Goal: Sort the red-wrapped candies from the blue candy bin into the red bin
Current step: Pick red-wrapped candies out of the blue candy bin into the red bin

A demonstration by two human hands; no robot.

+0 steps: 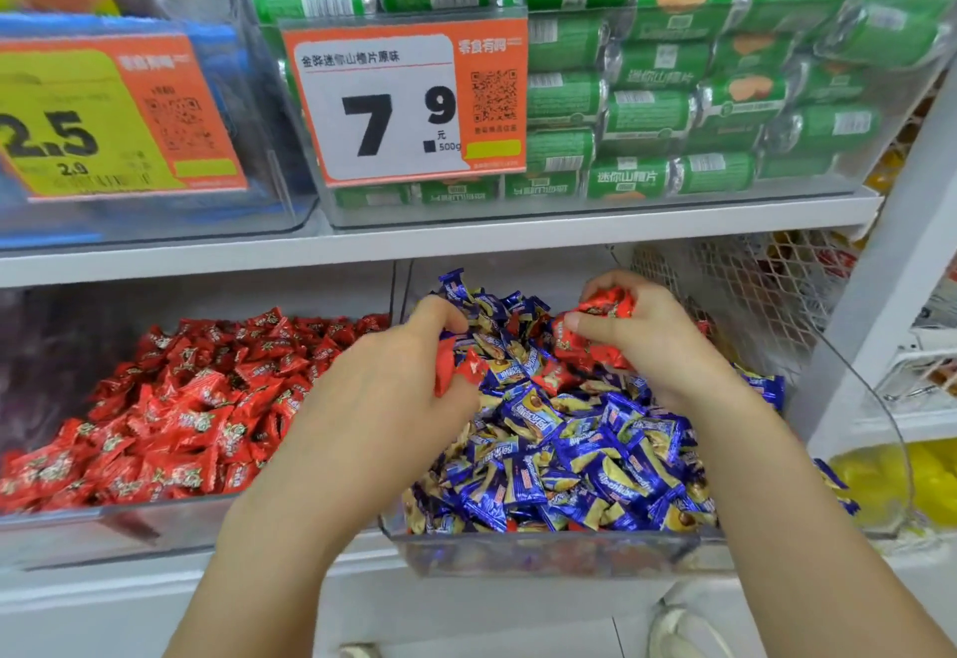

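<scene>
Green packs (673, 87) shelved above both hands (409, 372).

Red candies (171, 414) fill one bin; blue-and-yellow candies (580, 455) fill the other. Green packets (647, 103) sit above, behind an orange-and-white price tag (404, 103).

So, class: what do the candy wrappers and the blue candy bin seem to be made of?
Blue candy wrappers: thin glossy film, likely plastic or foil laminate, with crinkles, shine and crimped ends. Red-wrapped candies: the same kind of shiny, crinkled film. Blue candy bin: clear rigid plastic, probably acrylic, since the candies show through its front wall.
</scene>
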